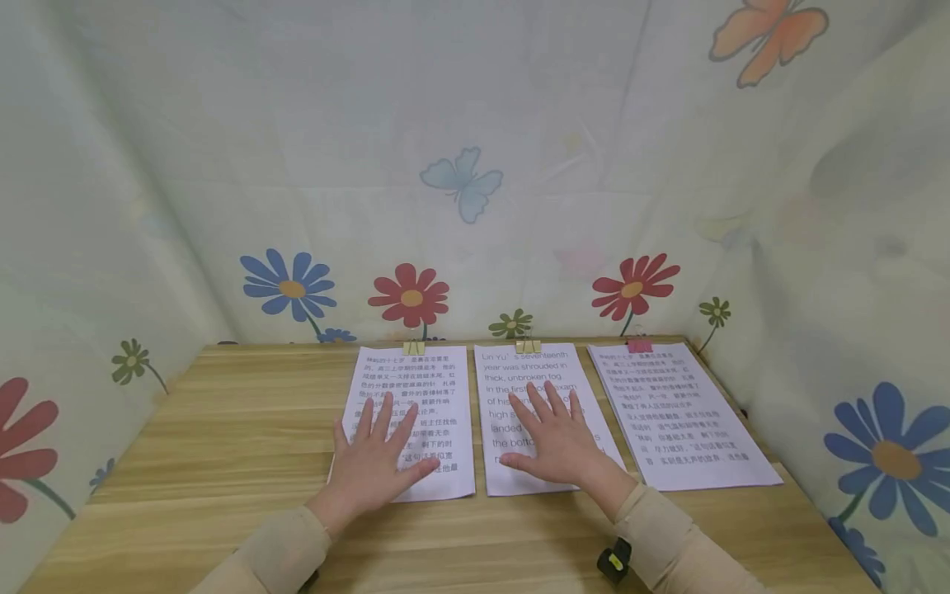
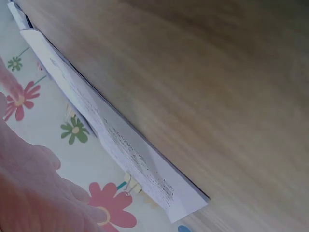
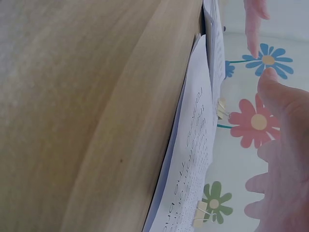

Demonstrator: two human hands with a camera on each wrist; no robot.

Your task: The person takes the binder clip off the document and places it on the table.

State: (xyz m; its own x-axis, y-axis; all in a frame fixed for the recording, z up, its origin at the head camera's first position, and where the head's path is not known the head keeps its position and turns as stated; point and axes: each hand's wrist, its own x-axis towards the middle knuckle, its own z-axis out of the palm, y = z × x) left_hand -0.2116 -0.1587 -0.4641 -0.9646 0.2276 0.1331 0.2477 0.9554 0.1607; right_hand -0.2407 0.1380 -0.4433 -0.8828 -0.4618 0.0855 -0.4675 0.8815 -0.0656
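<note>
Three clipped stacks of printed paper lie side by side. My left hand (image 1: 371,462), fingers spread, is held over the left stack (image 1: 449,412), which bears Chinese text and a yellow binder clip (image 1: 414,349) at its top edge. Over the middle stack (image 1: 505,483), printed in large English type, my right hand (image 1: 552,445) spreads its fingers in the same way. Another yellow binder clip (image 1: 529,346) grips that stack's top. Both wrist views show a gap between the hands and the paper; neither hand holds anything.
A third stack (image 1: 690,412) with Chinese text lies to the right, under a pink binder clip (image 1: 640,346). Wood-grain tabletop (image 1: 245,437) stretches to the left. A pale curtain (image 1: 334,165) with flowers and butterflies surrounds the table's back and sides.
</note>
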